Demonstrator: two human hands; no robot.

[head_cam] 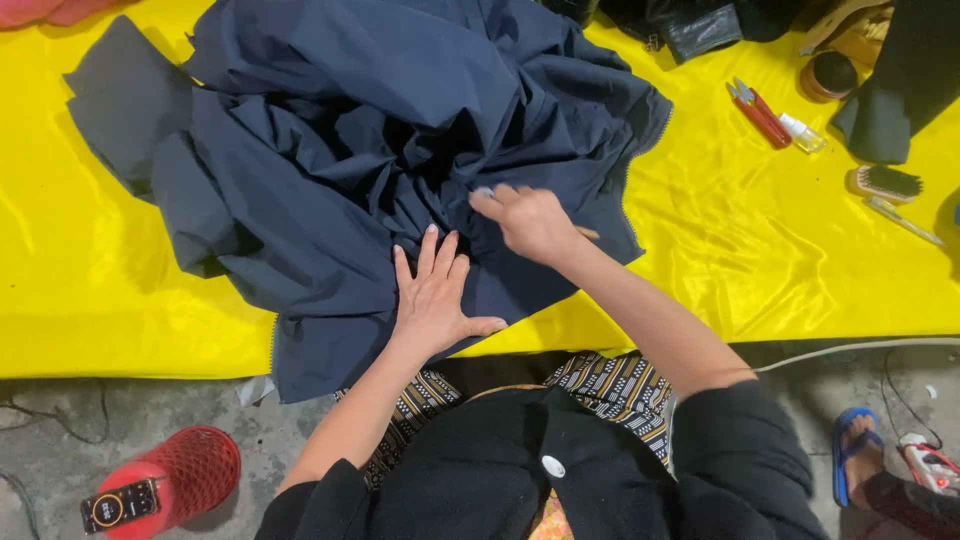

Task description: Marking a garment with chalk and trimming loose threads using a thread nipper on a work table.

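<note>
A large dark navy garment lies crumpled on a bright yellow cloth spread over the floor. My left hand rests flat on the navy fabric, fingers spread, pressing it down. Just to its right, my right hand is closed on a small pale object, hard to make out, with its tip touching the fabric. A light zigzag edge runs along the garment's right border.
On the yellow cloth at the right lie red snips, a small clear bottle, a brush and a round brown tin. A red stool with a phone stands lower left. Another person's sandalled foot is at the lower right.
</note>
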